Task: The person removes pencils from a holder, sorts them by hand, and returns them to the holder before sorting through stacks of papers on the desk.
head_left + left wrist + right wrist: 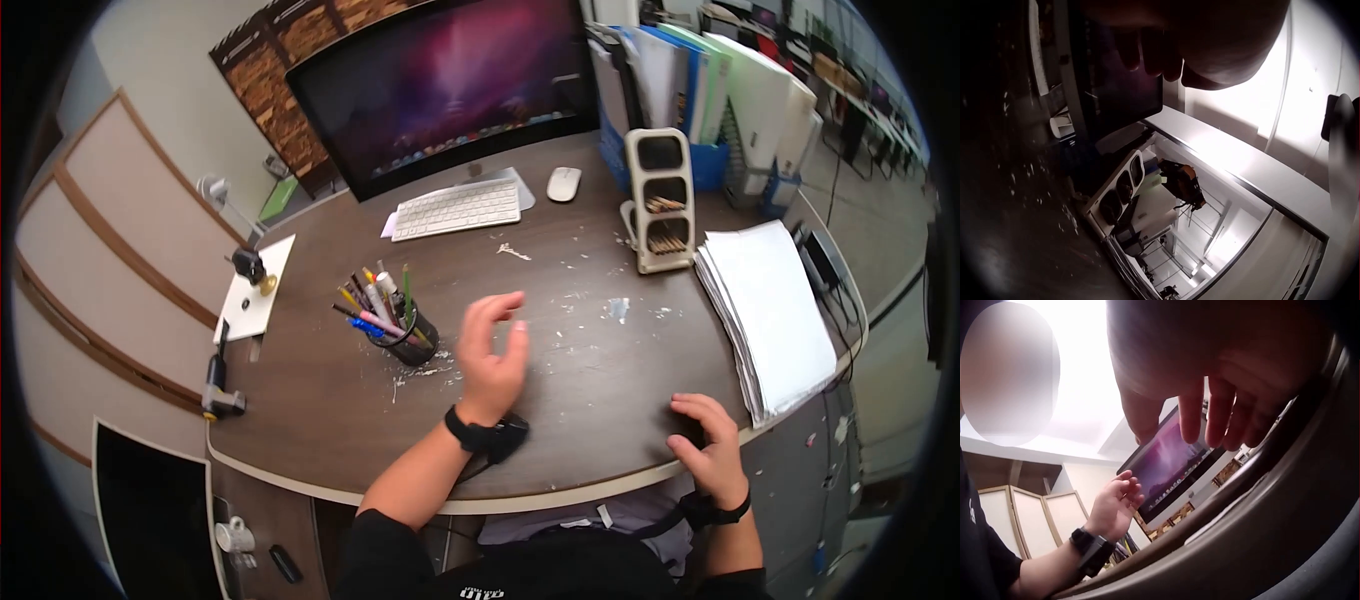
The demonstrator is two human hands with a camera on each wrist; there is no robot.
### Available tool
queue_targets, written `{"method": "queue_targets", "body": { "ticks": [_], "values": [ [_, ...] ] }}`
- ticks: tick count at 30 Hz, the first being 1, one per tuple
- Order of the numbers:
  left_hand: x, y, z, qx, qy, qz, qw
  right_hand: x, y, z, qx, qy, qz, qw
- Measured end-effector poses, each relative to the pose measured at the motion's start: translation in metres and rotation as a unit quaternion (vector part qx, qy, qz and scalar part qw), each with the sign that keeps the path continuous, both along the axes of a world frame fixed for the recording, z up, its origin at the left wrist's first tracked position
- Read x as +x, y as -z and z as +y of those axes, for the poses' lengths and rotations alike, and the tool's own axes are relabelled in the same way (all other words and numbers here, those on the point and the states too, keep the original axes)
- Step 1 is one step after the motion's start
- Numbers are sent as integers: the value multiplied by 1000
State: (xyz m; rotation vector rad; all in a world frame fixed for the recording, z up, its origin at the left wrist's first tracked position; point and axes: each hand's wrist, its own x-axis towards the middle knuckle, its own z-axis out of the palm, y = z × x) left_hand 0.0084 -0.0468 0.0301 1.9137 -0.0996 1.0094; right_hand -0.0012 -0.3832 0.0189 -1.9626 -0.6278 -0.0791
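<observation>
The left hand (492, 358) is held over the desk just right of the black mesh pen cup (412, 340), fingers loosely bent and holding nothing. Pens, pencils and markers stand in that cup. At the desk's front right edge the right hand (712, 452) hovers with relaxed, slightly bent fingers and nothing in them. Small pale scraps (620, 309) are scattered across the desktop between the hands and farther back. In the right wrist view the left hand (1114, 506) is raised with its fingers a little curled.
A monitor (450, 80), keyboard (458, 210) and mouse (564, 184) stand at the back. A cream three-slot holder (642, 205) is near the binders (750, 100). A paper stack (770, 310) lies at the right. To the left is a white board (250, 312) bearing a small device.
</observation>
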Motion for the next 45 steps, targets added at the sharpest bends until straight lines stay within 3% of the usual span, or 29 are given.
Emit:
{"method": "queue_targets", "body": {
  "ticks": [2,4,5,6,8,10,12,14,18,20,22,26,27,30,32,35,39,43,45],
  "values": [
    [-7,-12,6,-63,8,-6,998,-3,1,-25,32,-7,-8,999],
    [-17,-21,17,-163,70,76,981,-7,-12,-47,45,72,-38,996],
    [-28,-28,26,-139,87,150,975,-7,-15,-61,49,120,-53,990],
    [-41,-31,37,-86,62,228,968,-5,-16,-75,53,162,-70,983],
    [-71,-22,67,-41,-23,272,961,5,-4,-108,64,290,-94,950],
    [-104,-15,94,-85,-84,284,951,23,3,-141,82,353,-95,927],
    [-135,7,134,-117,-168,254,945,40,0,-167,-19,392,-70,917],
    [-151,22,160,-156,-220,227,936,62,13,-183,-59,404,-110,906],
    [-139,31,183,-114,-201,242,942,98,35,-194,-169,439,-191,862],
    [-116,32,187,-40,-132,248,959,113,39,-200,-180,442,-181,860],
    [-93,41,197,-37,-106,232,966,118,37,-204,-189,447,-69,872],
    [-67,38,191,-86,-23,221,971,112,39,-210,-212,440,-43,872],
    [-63,40,196,-39,-46,227,972,109,39,-210,-208,430,-45,878],
    [-55,44,202,-65,-11,234,970,103,43,-208,-185,420,-56,887],
    [-52,35,202,-39,-26,224,973,102,45,-209,-174,417,-64,890],
    [-47,34,251,-60,-74,245,965,103,44,-205,-150,432,-84,885],
    [-41,41,318,-65,-185,184,963,104,47,-203,-165,427,-103,883],
    [-35,54,346,-84,-201,159,963,100,40,-198,-200,428,-109,875],
    [-38,55,351,-95,-180,208,957,96,42,-195,-204,427,-109,874]
  ]
}}
